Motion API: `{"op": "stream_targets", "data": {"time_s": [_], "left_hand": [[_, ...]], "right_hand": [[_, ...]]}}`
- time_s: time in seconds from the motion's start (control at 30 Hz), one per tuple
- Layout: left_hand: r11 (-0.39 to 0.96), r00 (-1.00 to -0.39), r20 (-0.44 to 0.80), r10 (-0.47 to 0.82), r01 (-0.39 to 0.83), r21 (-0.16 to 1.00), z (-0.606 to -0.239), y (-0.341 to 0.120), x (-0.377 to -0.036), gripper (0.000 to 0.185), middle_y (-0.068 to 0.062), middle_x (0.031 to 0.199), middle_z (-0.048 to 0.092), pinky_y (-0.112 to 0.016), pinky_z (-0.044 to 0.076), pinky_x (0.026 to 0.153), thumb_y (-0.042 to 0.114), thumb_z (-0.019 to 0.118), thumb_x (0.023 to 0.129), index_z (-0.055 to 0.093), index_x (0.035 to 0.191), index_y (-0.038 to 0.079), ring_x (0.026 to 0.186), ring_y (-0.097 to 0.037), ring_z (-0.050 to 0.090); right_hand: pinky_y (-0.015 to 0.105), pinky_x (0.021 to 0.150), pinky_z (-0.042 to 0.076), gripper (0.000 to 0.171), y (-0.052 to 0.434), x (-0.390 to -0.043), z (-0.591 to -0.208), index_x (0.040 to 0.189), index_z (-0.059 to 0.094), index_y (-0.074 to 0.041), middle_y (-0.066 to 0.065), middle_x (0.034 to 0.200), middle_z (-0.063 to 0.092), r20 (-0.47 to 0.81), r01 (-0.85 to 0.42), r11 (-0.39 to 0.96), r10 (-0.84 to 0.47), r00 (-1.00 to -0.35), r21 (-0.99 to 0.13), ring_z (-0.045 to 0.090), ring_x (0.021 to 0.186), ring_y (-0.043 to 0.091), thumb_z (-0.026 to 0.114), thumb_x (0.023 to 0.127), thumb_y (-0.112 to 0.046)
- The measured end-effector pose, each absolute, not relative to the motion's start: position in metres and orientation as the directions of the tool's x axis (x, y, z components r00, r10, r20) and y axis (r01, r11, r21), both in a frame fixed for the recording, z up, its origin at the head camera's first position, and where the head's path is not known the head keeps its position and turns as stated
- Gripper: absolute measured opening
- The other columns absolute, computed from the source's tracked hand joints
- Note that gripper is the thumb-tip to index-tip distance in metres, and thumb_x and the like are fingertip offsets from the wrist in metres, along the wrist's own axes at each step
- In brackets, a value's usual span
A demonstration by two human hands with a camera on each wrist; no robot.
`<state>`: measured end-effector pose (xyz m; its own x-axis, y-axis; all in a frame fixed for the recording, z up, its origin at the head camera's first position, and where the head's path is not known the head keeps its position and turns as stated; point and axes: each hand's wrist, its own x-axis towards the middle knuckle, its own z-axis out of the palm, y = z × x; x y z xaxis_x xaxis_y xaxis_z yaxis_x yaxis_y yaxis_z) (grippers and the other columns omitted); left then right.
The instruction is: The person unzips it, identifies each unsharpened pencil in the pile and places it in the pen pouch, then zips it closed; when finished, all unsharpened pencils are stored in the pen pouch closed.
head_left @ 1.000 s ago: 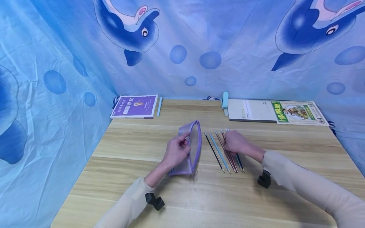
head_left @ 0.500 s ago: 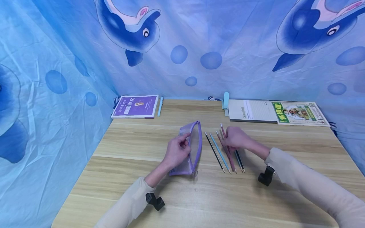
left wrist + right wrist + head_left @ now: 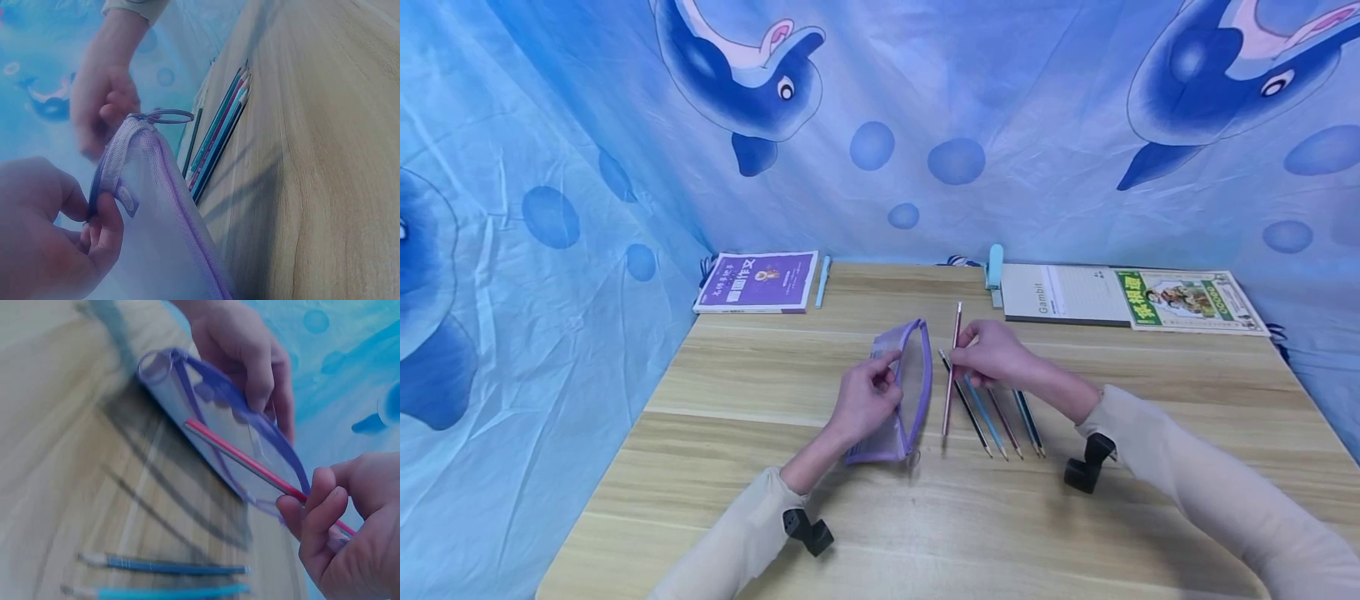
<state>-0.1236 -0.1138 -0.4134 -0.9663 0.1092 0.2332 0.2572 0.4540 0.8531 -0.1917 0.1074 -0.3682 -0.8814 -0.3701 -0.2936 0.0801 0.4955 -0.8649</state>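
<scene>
My left hand [image 3: 867, 402] pinches the rim of a purple mesh zip pouch [image 3: 880, 446], whose mouth gapes toward the right. A metal ring [image 3: 172, 116] hangs at the pouch's near corner. Thumb and fingers of my right hand [image 3: 992, 354] pinch a red pencil [image 3: 244, 456], raised just right of the pouch mouth. In the right wrist view the pencil's end overlaps the opening. Beneath that hand lie a black pencil [image 3: 973, 418], a light blue pencil [image 3: 992, 429], a dark red pencil [image 3: 1007, 427] and dark pencils [image 3: 1030, 425], their upper ends partly hidden.
A purple book [image 3: 756, 282] and a light blue pen [image 3: 823, 282] lie at the table's back left. At the back right are a light blue stapler [image 3: 994, 271], a white notepad [image 3: 1063, 292] and a green-and-white booklet [image 3: 1191, 300]. A dolphin-print curtain [image 3: 880, 100] hangs behind.
My right hand has lifted the red pencil from the row and carried it left toward the pouch, turning it more upright in the head view. My left hand stays on the pouch.
</scene>
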Motion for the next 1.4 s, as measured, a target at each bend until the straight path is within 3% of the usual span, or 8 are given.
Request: {"op": "stream_targets", "data": {"time_s": [0.37, 0.63, 0.93, 1.4], "left_hand": [[0.442, -0.96, 0.258, 0.106, 0.278, 0.853, -0.412, -0.113, -0.123, 0.051, -0.008, 0.081, 0.06, -0.022, 0.054, 0.058, -0.011, 0.061, 0.077, 0.06, 0.127, -0.013, 0.071, -0.016, 0.058], [0.442, -0.965, 0.239, 0.108, 0.262, 0.858, -0.411, -0.113, -0.123, 0.052, -0.01, 0.082, 0.061, -0.022, 0.054, 0.058, -0.01, 0.061, 0.077, 0.058, 0.129, -0.013, 0.071, -0.016, 0.058], [0.449, -0.961, 0.252, 0.116, 0.277, 0.849, -0.41, -0.114, -0.123, 0.054, -0.01, 0.082, 0.061, -0.023, 0.054, 0.058, -0.01, 0.061, 0.076, 0.058, 0.13, -0.013, 0.071, -0.015, 0.058], [0.435, -0.956, 0.268, 0.117, 0.292, 0.852, -0.411, -0.113, -0.121, 0.053, -0.01, 0.082, 0.06, -0.021, 0.053, 0.056, -0.014, 0.06, 0.075, 0.058, 0.128, -0.014, 0.071, -0.018, 0.059]], "right_hand": [[0.022, 0.036, 0.039, 0.021, 0.077, -0.184, -0.372, 0.107, 0.049, 0.002, 0.017, 0.078, 0.071, -0.253, 0.122, 0.364, -0.338, -0.906, -0.924, 0.054, 0.042, 0.011, 0.061, 0.091, -0.005], [0.022, 0.037, 0.041, 0.021, 0.07, -0.178, -0.38, 0.106, 0.05, 0.003, 0.013, 0.075, 0.071, -0.269, 0.113, 0.385, -0.38, -0.885, -0.916, 0.059, 0.047, 0.017, 0.062, 0.09, -0.003], [0.021, 0.038, 0.042, 0.015, 0.063, -0.174, -0.386, 0.103, 0.052, 0.003, 0.013, 0.075, 0.071, -0.3, 0.118, 0.405, -0.422, -0.856, -0.906, 0.057, 0.046, 0.014, 0.063, 0.094, -0.004], [0.024, 0.043, 0.046, 0.021, 0.066, -0.176, -0.39, 0.112, 0.049, 0.004, 0.014, 0.079, 0.071, -0.279, 0.089, 0.386, -0.47, -0.837, -0.918, 0.061, 0.052, 0.016, 0.058, 0.096, -0.005]]}}
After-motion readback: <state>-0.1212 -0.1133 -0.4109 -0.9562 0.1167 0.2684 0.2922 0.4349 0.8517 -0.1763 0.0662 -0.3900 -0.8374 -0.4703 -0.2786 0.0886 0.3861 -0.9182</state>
